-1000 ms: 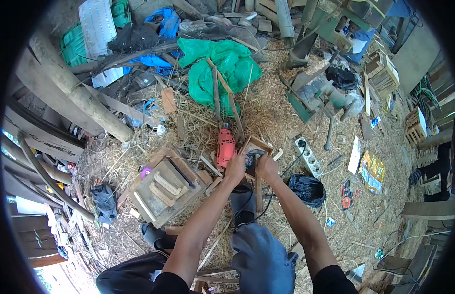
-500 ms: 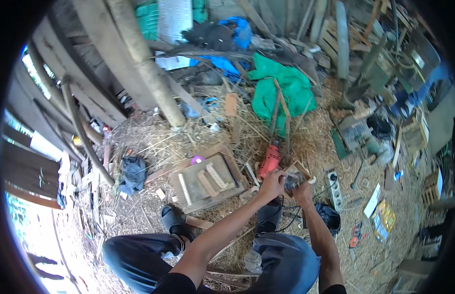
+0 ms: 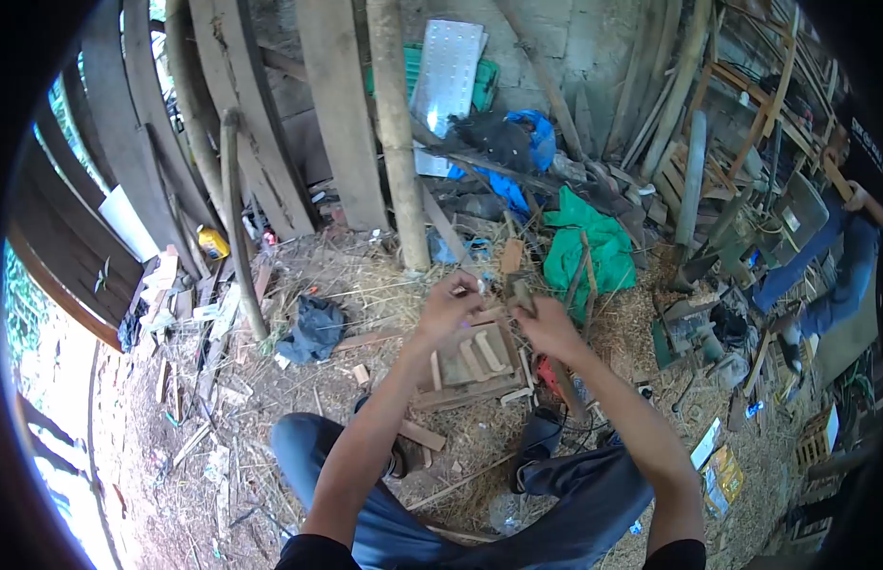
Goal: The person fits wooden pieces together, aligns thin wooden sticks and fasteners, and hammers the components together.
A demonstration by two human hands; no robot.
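My left hand (image 3: pixel 449 306) is raised over a wooden board, its fingers curled around a small whitish piece (image 3: pixel 481 286) too small to name. Close beside it, my right hand (image 3: pixel 550 331) grips a brown stick-like piece (image 3: pixel 522 296) whose upper end sticks up above the fist. Below both hands lies the square wooden board (image 3: pixel 468 388) with several pale wood strips (image 3: pixel 489 351) on it. A red power drill (image 3: pixel 553 378) rests on the ground, partly hidden under my right forearm.
A green sheet (image 3: pixel 588 252) lies crumpled ahead. A black plastic bag (image 3: pixel 313 328) is to the left, and a wooden post (image 3: pixel 394 142) stands ahead. At the right, a person in blue trousers (image 3: pixel 807 275) holds a piece of wood. A yellow packet (image 3: pixel 722 478) lies on the straw-covered ground.
Both hands have moved left and forward, from beside the drill to over the wooden board. My view has swung to the right, bringing the other person more into sight.
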